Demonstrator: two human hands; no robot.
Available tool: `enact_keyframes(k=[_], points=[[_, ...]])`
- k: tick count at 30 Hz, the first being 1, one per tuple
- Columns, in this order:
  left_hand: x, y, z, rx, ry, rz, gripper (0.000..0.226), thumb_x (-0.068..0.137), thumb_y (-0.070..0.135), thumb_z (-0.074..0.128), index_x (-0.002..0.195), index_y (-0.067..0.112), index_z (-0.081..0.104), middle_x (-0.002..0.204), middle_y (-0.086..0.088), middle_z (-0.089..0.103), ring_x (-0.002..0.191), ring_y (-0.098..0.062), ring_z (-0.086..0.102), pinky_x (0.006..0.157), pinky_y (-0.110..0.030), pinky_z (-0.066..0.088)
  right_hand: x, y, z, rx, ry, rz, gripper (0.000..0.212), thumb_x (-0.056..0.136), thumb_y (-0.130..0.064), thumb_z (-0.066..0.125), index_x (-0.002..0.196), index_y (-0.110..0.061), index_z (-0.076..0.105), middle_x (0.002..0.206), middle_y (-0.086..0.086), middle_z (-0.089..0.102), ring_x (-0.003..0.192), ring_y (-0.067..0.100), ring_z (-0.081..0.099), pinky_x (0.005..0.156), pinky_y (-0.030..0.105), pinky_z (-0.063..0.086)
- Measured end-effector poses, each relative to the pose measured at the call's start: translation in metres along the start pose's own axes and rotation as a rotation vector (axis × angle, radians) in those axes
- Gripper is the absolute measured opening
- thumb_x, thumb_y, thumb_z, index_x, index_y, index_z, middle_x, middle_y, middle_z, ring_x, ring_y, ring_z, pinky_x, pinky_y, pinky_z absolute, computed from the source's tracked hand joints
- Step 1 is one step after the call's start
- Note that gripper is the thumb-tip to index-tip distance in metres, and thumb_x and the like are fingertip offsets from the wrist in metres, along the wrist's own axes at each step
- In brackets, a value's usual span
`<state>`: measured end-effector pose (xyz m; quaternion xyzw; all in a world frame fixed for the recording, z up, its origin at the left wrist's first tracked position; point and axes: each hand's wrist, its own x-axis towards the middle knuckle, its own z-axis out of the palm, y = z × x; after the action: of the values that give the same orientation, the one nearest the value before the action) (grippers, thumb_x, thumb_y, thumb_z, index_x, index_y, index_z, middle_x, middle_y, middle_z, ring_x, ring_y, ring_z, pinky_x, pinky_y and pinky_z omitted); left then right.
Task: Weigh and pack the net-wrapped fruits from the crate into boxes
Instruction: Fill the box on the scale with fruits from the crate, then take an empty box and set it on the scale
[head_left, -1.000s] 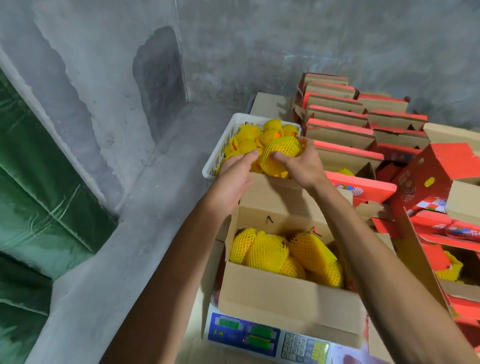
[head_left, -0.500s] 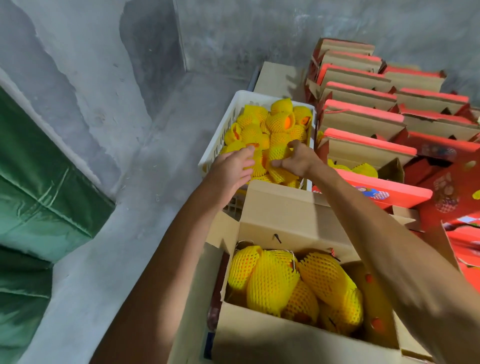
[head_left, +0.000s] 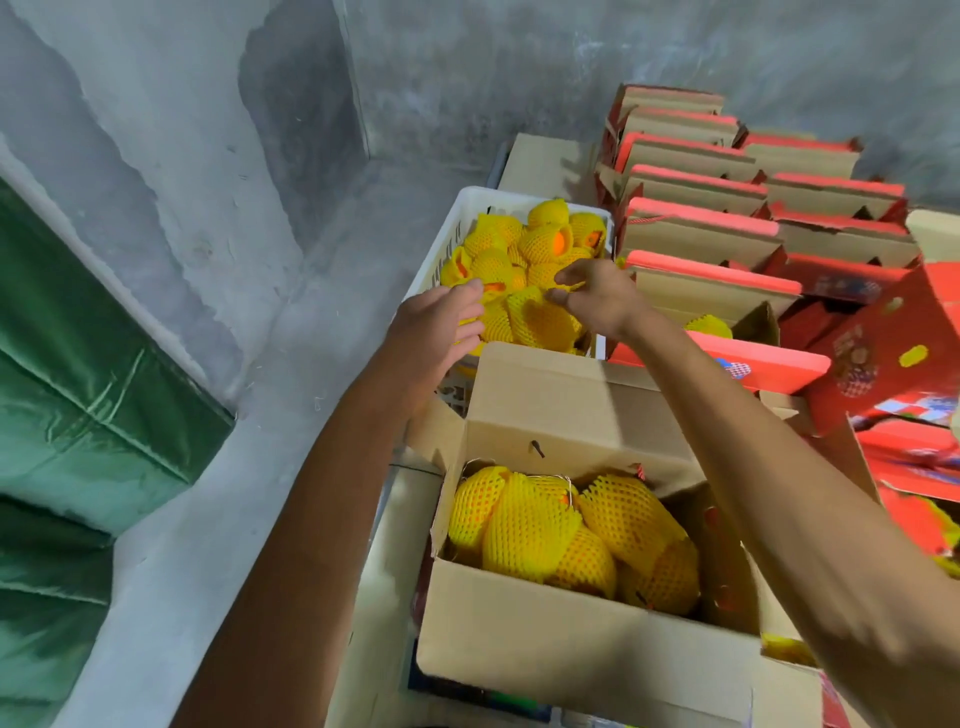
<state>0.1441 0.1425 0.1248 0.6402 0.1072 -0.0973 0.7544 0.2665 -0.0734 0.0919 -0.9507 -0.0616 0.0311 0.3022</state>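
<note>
A white plastic crate (head_left: 470, 205) at centre back holds several fruits in yellow foam nets (head_left: 540, 241). My left hand (head_left: 434, 325) reaches over the crate's near left corner, fingers relaxed and resting on a netted fruit. My right hand (head_left: 597, 296) is over the near right part of the crate, with thumb and forefinger pinching the net of a fruit (head_left: 540, 322). In front of the crate stands an open brown cardboard box (head_left: 571, 644) holding several netted fruits (head_left: 530, 525).
A scale shows as a dark sliver (head_left: 493, 701) under the cardboard box. Rows of open red-and-brown boxes (head_left: 701, 228) fill the right side, one with a netted fruit (head_left: 709, 327) inside. Grey concrete wall and ledge lie left, with green cloth (head_left: 78, 389) beyond.
A second ago my right hand held a netted fruit up over the crate. Both hands have since dropped onto the pile in the crate, and the view has tilted down and closer.
</note>
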Motion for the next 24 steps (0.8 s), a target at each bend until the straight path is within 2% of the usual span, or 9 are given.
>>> enact_keyframes(k=[4,8,10,12,14,16,19,21,24], points=[[-0.022,-0.007,0.006,0.046,0.033,0.073,0.052,0.103,0.027,0.059,0.146,-0.001,0.048,0.144,-0.017,0.057,0.13,-0.029,0.059,0.106,-0.035,0.05,-0.039,-0.009,-0.016,0.061,-0.011,-0.057,0.012,0.093,-0.031,0.07,0.096,-0.02,0.071,0.105,0.0,0.072,0.107,0.024,0.067,0.097,0.04,0.052],[-0.052,-0.019,0.016,0.015,-0.043,0.107,0.043,0.103,0.024,0.059,0.139,0.001,0.056,0.132,-0.012,0.066,0.12,-0.022,0.065,0.105,-0.034,0.052,-0.088,-0.019,-0.017,0.102,-0.037,-0.121,0.006,0.094,-0.023,0.07,0.089,-0.02,0.071,0.096,0.003,0.074,0.095,0.02,0.068,0.094,0.045,0.054],[-0.069,-0.026,0.024,0.03,-0.092,0.098,0.032,0.104,0.023,0.058,0.13,0.004,0.062,0.124,-0.01,0.069,0.117,-0.021,0.067,0.104,-0.034,0.053,-0.11,-0.019,-0.013,0.098,-0.048,-0.128,0.004,0.094,-0.022,0.07,0.095,-0.018,0.071,0.098,0.006,0.074,0.094,0.021,0.067,0.093,0.044,0.054],[-0.085,-0.035,0.032,0.118,-0.126,0.121,0.015,0.103,0.02,0.059,0.113,0.011,0.067,0.115,-0.009,0.071,0.111,-0.021,0.068,0.101,-0.034,0.054,-0.129,-0.015,-0.009,-0.019,-0.032,-0.119,0.027,0.093,-0.027,0.07,0.116,-0.013,0.069,0.113,0.008,0.073,0.107,0.028,0.067,0.095,0.042,0.052],[-0.101,-0.047,0.039,0.342,-0.107,0.265,0.007,0.1,0.017,0.063,0.105,0.014,0.068,0.103,-0.003,0.071,0.103,-0.017,0.068,0.095,-0.025,0.054,-0.145,-0.008,-0.008,-0.199,-0.005,-0.093,0.05,0.091,-0.034,0.069,0.135,-0.012,0.06,0.131,0.014,0.066,0.12,0.035,0.061,0.098,0.044,0.049],[-0.117,-0.059,0.045,0.585,-0.111,0.401,0.01,0.098,0.019,0.067,0.105,0.013,0.07,0.1,0.004,0.071,0.1,-0.014,0.067,0.09,-0.021,0.053,-0.157,-0.001,-0.009,-0.297,0.027,-0.06,0.056,0.089,-0.04,0.069,0.136,-0.012,0.057,0.133,0.016,0.063,0.122,0.038,0.058,0.097,0.044,0.045],[-0.135,-0.071,0.052,1.017,-0.14,0.512,0.022,0.095,0.037,0.067,0.109,0.021,0.071,0.111,0.006,0.072,0.115,-0.019,0.061,0.105,-0.036,0.044,-0.167,0.003,-0.011,-0.364,0.084,-0.077,0.053,0.09,-0.045,0.069,0.132,-0.013,0.057,0.131,0.015,0.06,0.124,0.036,0.052,0.1,0.043,0.038],[-0.146,-0.08,0.059,1.309,-0.215,0.534,0.032,0.095,0.052,0.061,0.116,0.029,0.067,0.122,0.004,0.07,0.13,-0.019,0.053,0.122,-0.037,0.022,-0.172,0.0,-0.014,-0.421,0.147,-0.126,0.054,0.091,-0.044,0.069,0.133,-0.013,0.057,0.129,0.017,0.059,0.125,0.037,0.051,0.1,0.044,0.039],[-0.162,-0.101,0.071,1.554,-0.336,0.496,0.041,0.096,0.055,0.055,0.125,0.027,0.064,0.125,-0.001,0.069,0.127,-0.02,0.055,0.121,-0.035,0.016,-0.179,-0.01,-0.021,-0.493,0.195,-0.17,0.046,0.09,-0.046,0.068,0.124,-0.015,0.063,0.121,0.017,0.064,0.116,0.039,0.057,0.088,0.043,0.045]])
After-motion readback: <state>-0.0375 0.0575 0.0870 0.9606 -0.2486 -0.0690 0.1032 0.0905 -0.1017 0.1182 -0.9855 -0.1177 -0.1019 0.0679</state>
